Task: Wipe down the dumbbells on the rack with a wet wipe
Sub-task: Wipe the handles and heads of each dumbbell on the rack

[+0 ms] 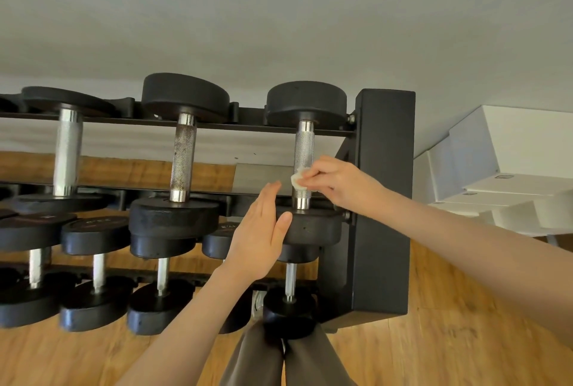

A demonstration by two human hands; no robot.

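I note matt black, slightly pitted rubbery heads on the rightmost dumbbell (305, 165); its handle is bright knurled metal with polished collars. The middle dumbbell (183, 157) handle looks duller, rust-speckled. The wet wipe (298, 180) is white, crumpled cloth. The rack (383, 199) is matt black metal, the floor (434, 348) smooth wood.

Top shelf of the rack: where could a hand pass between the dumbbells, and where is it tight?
Open gaps lie between the left handle and middle handle, and between the middle handle and right handle. It is tight at the right handle's lower end: the right hand holds the wipe there, the left hand is alongside, and the rack's end post is close by.
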